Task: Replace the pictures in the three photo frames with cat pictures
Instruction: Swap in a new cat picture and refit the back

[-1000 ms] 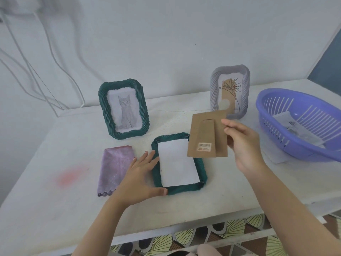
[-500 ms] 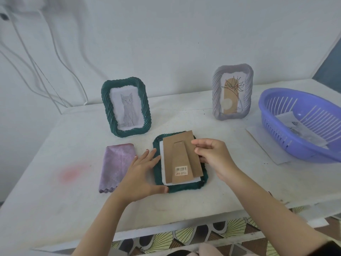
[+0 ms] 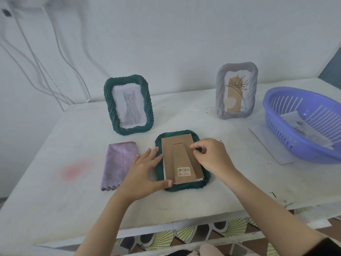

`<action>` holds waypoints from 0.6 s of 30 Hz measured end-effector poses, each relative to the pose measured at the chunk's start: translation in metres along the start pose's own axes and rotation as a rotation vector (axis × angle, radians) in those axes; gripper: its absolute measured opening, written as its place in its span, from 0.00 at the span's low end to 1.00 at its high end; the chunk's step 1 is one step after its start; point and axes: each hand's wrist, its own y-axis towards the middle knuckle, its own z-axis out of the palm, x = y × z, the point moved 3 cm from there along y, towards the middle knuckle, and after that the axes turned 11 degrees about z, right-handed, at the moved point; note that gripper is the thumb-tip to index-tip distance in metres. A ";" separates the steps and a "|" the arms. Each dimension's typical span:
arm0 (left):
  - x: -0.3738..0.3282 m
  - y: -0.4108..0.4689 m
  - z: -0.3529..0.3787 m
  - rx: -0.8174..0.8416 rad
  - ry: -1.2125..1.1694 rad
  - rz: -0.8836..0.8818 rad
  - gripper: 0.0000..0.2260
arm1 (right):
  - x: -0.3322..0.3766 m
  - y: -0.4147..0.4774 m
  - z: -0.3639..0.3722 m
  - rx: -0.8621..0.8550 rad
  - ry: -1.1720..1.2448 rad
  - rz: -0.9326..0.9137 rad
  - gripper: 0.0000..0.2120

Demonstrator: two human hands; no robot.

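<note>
**Resting both hands on the flat green frame**

Both forearms reach in from the near edge of the table (image 3: 230, 193). The left hand (image 3: 145, 172) lies palm down with its fingers straight and slightly spread, their tips on the left rim of the flat green frame (image 3: 186, 188). Its thumb stretches along the near rim and ends at the near left corner of the cardboard backing (image 3: 180, 156). The right hand (image 3: 215, 158) is arched, with its fingers curled narrow. Forefinger and thumb tips meet the backing's right edge; whether they pinch or only press it cannot be told.

The backing lies inside this face-down frame, between the two hands, with its folded stand flat and one barcode sticker (image 3: 183, 171) near the left thumb. A strip of white sheet (image 3: 164, 169) shows beside the left fingertips.

There are three frames. The flat one makes two green, and one is grey:
- The standing green frame (image 3: 108, 100), beyond the left fingertips, holds a cat picture (image 3: 131, 108).
- The grey frame (image 3: 220, 89), beyond the right knuckles, holds a plant picture (image 3: 236, 95).

One purple cloth (image 3: 120, 163) lies just outside the left little finger. One purple basket (image 3: 276, 130) stands well to the right of the right hand, holding a paper (image 3: 304, 130) whose print cannot be made out.
</note>
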 end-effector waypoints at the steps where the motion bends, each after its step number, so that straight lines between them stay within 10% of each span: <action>1: 0.000 0.000 0.000 -0.007 -0.001 0.000 0.51 | 0.000 0.000 0.000 -0.001 -0.056 -0.027 0.10; 18: 0.003 0.002 0.002 -0.073 -0.017 -0.008 0.39 | -0.028 0.006 -0.006 0.239 0.052 0.005 0.18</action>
